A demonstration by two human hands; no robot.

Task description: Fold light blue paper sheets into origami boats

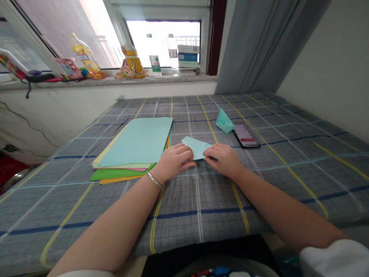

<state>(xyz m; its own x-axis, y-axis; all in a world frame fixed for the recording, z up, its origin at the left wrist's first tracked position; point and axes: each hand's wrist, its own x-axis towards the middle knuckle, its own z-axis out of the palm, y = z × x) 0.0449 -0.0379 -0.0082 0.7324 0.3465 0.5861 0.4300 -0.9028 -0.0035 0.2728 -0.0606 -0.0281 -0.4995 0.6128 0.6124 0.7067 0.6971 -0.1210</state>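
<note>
A small light-blue folded paper [196,146] lies on the checked grey bedsheet [201,200] in front of me. My left hand [173,161], with a silver bracelet at the wrist, has its fingers curled onto the paper's left edge. My right hand [224,158] pinches the paper's right edge, fingers pressed together on it. Both hands press the paper down against the sheet.
A stack of coloured paper sheets [135,148] with a light-blue sheet on top lies to the left. A finished folded teal paper shape [224,121] and a phone [246,135] lie beyond my right hand. Bottles and boxes [132,61] stand on the windowsill.
</note>
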